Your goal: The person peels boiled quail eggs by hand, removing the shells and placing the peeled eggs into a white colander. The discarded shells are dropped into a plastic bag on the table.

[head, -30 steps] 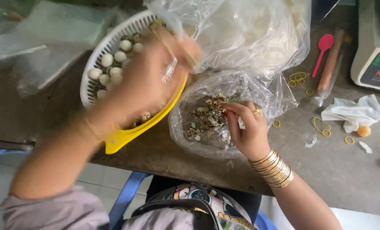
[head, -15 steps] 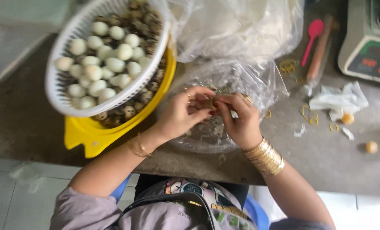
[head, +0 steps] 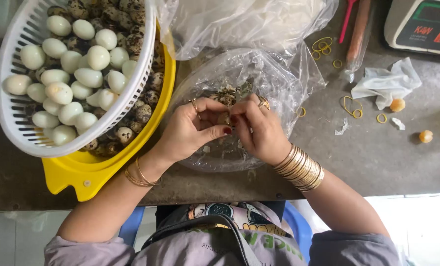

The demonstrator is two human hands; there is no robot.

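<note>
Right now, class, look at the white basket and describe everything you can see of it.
The white basket is round, slotted plastic, tilted inside a yellow tub at the table's left. It holds pale peeled eggs; speckled unpeeled ones lie along its right side, whether in it or in the tub is unclear. Neither hand touches it.

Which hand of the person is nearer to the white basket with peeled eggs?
Left. The left hand is just right of the white basket, almost beside its rim. The right hand is further right, over the clear bag.
</note>
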